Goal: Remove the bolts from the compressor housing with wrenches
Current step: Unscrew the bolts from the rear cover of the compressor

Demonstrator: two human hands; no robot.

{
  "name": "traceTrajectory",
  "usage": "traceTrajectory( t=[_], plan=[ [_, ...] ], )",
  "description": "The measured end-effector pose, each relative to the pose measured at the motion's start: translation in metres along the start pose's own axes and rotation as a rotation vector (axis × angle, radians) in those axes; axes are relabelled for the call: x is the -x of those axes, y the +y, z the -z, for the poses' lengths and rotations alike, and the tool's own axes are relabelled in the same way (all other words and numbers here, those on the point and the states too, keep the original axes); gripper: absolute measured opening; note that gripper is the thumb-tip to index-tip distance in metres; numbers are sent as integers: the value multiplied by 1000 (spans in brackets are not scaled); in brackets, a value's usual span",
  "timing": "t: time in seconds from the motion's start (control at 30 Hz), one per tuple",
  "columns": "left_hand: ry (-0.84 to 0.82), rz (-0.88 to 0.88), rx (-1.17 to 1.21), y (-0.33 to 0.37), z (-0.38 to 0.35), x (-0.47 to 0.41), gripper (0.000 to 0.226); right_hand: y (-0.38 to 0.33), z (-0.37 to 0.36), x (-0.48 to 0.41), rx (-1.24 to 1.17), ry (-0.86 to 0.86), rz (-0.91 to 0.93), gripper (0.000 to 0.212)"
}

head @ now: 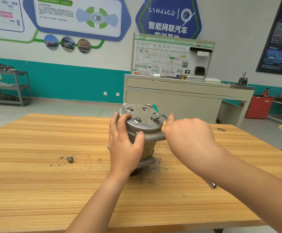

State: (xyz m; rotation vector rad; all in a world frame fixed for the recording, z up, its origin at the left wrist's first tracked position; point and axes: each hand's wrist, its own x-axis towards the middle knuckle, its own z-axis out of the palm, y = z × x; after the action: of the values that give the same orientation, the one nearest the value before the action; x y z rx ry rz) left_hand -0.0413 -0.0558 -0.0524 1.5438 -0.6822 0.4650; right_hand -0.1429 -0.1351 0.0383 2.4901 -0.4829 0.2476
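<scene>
A grey metal compressor housing (145, 125) stands upright on the wooden table (52, 182). Its round top plate carries bolts, one at the back left (130, 108) and one at the front (137, 120). My left hand (125, 145) grips the housing's left side, fingers over the plate's rim and thumb on the front. A wrench (158, 116) sits with its head on the right bolt. My right hand (187, 132) holds the wrench's handle, most of which is hidden behind the hand. One loose bolt (70, 159) lies on the table to the left.
A second metal tool (211, 183) lies on the table under my right forearm. Dark grit marks the tabletop around the housing. A beige training cabinet (179, 98) stands behind the table, a grey shelf cart (9, 86) at the far left.
</scene>
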Motion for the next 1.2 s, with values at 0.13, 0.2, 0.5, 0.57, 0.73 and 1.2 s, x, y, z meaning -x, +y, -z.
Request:
traceTrajectory(
  t=[0.13, 0.2, 0.5, 0.57, 0.73, 1.2],
  plan=[
    [10, 8, 33, 0, -2, -1, 61, 8, 1, 1, 8, 82, 25, 58],
    [20, 4, 81, -1, -1, 0, 44, 13, -10, 7, 17, 146, -5, 61],
    [-87, 17, 206, -5, 9, -14, 41, 45, -65, -61, -205, 379, -59, 40],
    [-109, 24, 186, -4, 9, -16, 41, 45, -66, -95, -205, 382, 19, 44],
    [-106, 24, 168, -4, 12, -16, 40, 34, -40, -132, -270, 660, 403, 30],
    [-89, 33, 191, -4, 14, -11, 41, 48, -56, -33, -709, 568, -90, 33]
  ],
)
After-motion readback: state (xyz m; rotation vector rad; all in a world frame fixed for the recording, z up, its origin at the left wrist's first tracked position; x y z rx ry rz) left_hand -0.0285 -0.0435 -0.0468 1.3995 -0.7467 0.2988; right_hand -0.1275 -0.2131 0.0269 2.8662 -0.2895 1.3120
